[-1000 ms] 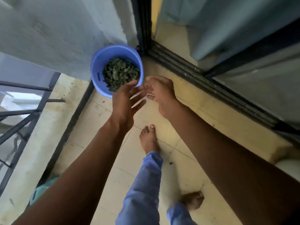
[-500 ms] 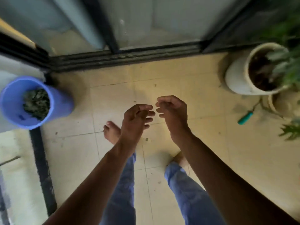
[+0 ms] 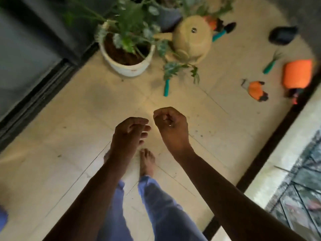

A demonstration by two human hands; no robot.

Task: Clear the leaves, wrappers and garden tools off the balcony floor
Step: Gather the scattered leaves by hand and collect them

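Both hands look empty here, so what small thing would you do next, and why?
Probably step forward and reach the right hand down to the teal-handled tool by the white plant pot. Both it and the left hand hold nothing, and that tool looks like the nearest one lying on the floor.

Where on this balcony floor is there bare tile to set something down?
Bare tile lies between the door track and the hands. It is crowded from the white pot past the tan watering can and teal-handled tools to the orange items.
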